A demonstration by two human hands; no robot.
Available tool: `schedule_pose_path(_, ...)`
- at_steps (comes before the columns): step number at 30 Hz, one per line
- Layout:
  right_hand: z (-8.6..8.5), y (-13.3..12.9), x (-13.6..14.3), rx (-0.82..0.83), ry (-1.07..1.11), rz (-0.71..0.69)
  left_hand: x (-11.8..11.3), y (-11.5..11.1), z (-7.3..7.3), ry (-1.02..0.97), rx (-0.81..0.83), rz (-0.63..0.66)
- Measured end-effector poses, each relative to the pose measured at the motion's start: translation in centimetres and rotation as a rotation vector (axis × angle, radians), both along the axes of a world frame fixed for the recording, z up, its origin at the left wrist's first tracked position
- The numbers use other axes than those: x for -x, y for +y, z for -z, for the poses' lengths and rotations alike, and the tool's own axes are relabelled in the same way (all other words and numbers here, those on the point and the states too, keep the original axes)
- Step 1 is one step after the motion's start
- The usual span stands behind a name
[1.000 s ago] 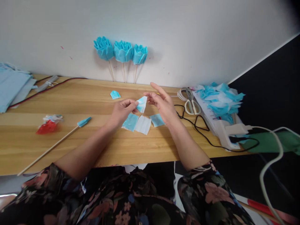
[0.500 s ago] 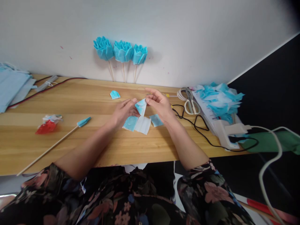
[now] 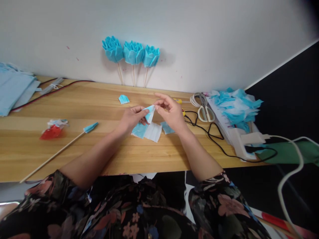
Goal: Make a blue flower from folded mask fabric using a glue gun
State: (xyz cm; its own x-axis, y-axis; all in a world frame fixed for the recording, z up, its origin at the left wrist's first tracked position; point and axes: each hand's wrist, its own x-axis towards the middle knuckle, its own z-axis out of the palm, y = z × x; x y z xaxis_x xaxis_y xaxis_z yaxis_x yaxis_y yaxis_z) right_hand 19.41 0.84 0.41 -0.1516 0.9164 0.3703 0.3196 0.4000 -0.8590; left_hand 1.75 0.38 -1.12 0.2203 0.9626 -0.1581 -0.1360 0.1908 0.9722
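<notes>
Between both hands is a small piece of blue-and-white fabric (image 3: 150,114), partly folded, that looks like mask cloth. My left hand (image 3: 133,119) pinches its left side, thumb on top. At its upper right corner, the thumb and forefinger of my right hand (image 3: 170,111) are closed on it. Below lie a blue fabric square (image 3: 139,130) and a white fabric square (image 3: 153,132), side by side. Another blue piece (image 3: 166,127) is partly covered by my right hand. A shaped blue petal (image 3: 124,99) rests alone farther back on the wooden table (image 3: 99,96).
Several blue fabric flowers on sticks (image 3: 134,53) lean against the wall. A stick with a blue tip (image 3: 59,151) and a red plastic bag (image 3: 52,131) lie left. Blue masks (image 3: 15,88) are stacked far left. Scissors (image 3: 205,111), cables, fabric scraps (image 3: 236,104) and a power strip (image 3: 239,142) stand right.
My left thumb has moved onto the face of the fabric piece, which now looks narrower and more folded. My right hand keeps its pinch at the corner. The view has shifted slightly.
</notes>
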Motion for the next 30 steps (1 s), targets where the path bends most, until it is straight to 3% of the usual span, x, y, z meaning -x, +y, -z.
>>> schedule_pose_path(7, -0.7, -1.1, 0.1, -0.225, -0.209, 0.011, 0.1, 0.1, 0.0, -0.085, 0.050, -0.017)
schedule_pose_path(12, -0.9, -1.4, 0.1, -0.272, -0.293, -0.022, 0.2, 0.0, -0.4, -0.143, 0.082, -0.014)
schedule_pose_path(30, 0.3, -0.6, -0.4, -0.587, -0.605, 0.031, 0.1, 0.3, -0.1, -0.268, 0.082, 0.024)
